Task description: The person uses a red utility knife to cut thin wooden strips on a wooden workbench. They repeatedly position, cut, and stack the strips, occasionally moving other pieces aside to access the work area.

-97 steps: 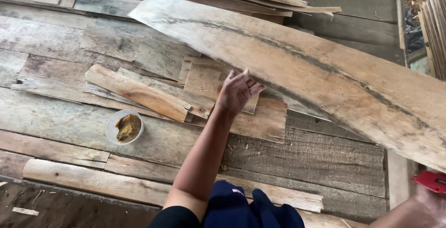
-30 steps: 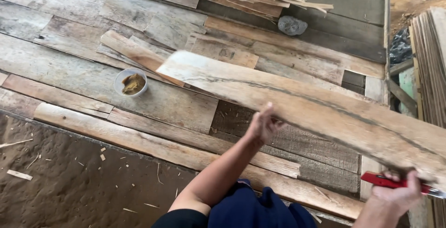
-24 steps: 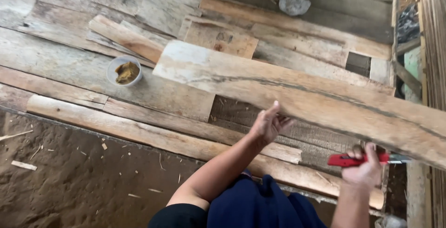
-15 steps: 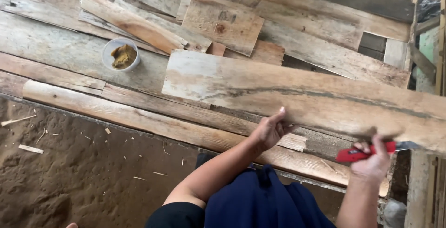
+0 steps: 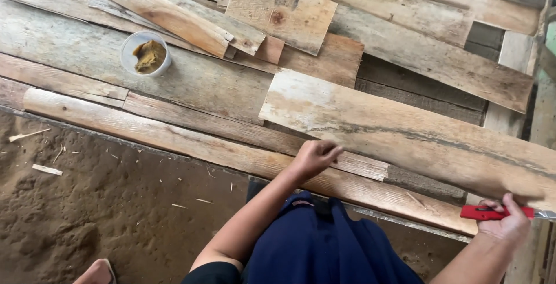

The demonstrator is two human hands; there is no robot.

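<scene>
While my left hand (image 5: 314, 158) curls loosely at the near edge of a long pale plank (image 5: 405, 139), fingers bent but gripping nothing, my right hand (image 5: 503, 221) is clamped on a red-handled tool (image 5: 492, 212) at the plank's lower edge. Beyond, a white cup (image 5: 146, 54) of brown paste sits among stacked boards (image 5: 174, 17).

Left hand (image 5: 315, 156) loosely curled on outstretched arm; right hand (image 5: 503, 221) fisted, low right.

Hands (image 5: 315, 156) steady plank (image 5: 417, 136); right grips red tool (image 5: 489, 212)
</scene>
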